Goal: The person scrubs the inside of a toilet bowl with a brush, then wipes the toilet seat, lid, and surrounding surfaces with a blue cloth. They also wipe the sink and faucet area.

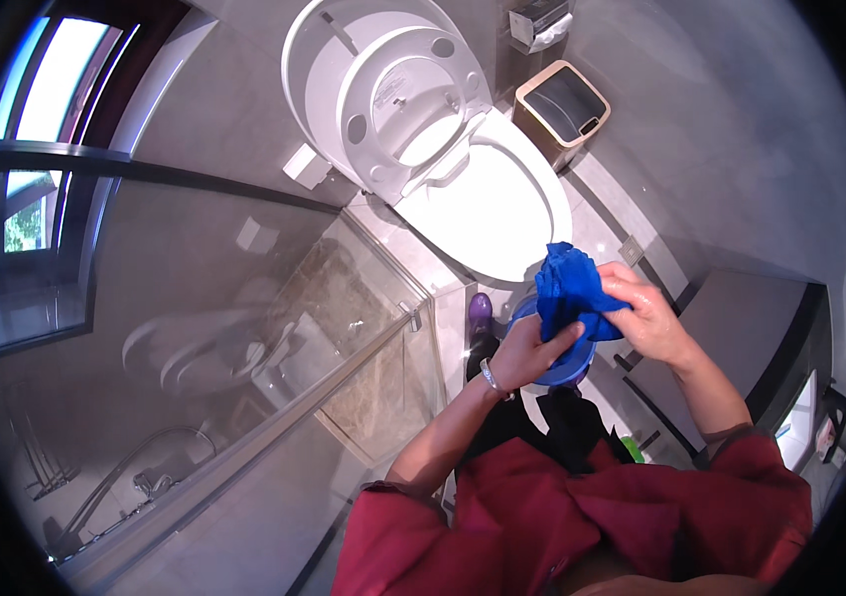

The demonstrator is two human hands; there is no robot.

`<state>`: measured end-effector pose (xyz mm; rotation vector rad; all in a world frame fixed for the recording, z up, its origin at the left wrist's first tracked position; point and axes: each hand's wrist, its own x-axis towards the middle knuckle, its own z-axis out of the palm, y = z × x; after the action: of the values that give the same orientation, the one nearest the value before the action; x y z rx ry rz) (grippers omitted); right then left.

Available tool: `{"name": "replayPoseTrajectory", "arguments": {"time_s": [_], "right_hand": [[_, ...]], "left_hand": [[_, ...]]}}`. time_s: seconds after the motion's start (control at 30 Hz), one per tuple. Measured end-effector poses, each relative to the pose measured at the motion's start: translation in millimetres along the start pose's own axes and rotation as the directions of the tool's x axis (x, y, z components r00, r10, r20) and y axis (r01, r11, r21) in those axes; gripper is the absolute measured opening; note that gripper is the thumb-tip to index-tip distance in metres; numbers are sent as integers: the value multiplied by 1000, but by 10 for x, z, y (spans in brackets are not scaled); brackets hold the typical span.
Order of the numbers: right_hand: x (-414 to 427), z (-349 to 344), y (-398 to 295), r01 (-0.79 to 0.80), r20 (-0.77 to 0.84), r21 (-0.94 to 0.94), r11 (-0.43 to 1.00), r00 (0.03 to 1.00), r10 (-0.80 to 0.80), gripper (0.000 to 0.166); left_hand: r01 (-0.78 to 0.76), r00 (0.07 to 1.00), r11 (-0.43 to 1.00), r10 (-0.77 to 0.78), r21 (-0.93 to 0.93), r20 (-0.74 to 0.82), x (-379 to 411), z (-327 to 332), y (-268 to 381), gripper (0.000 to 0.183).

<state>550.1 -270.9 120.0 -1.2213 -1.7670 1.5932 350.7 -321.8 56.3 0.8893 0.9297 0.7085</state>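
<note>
A crumpled blue cloth (572, 290) is held up between my two hands. My left hand (531, 350) grips its lower left part, with the thumb across the fabric. On the other side, my right hand (643, 309) pinches the cloth's right edge, and its fingers look wet. Directly below the cloth is a blue bucket (568, 372), partly hidden by the cloth and my left hand; its contents cannot be made out. Just beyond stands a white toilet (497, 216) with its lid (311, 82) and seat (352, 89) raised.
A lidded waste bin (563, 100) stands right of the toilet, below a tissue holder (540, 26). At left, a glass shower partition (348, 350) with a metal rail borders a stone-look floor. A dark-edged cabinet (721, 335) is close on my right. A floor drain (631, 249) lies near the wall.
</note>
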Motion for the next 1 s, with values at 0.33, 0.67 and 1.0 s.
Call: {"name": "replayPoseTrajectory", "arguments": {"time_s": [0.33, 0.67, 1.0], "right_hand": [[71, -439, 52, -193, -298, -18, 981, 938, 179, 37], [-28, -870, -357, 173, 277, -780, 602, 957, 83, 16], [1047, 146, 518, -130, -148, 840, 527, 880, 452, 26]], "left_hand": [[122, 796, 931, 116, 345, -594, -463, -668, 132, 27], [209, 646, 484, 584, 850, -492, -1093, -512, 873, 9], [-95, 526, 977, 214, 193, -823, 17, -1102, 613, 17]]}}
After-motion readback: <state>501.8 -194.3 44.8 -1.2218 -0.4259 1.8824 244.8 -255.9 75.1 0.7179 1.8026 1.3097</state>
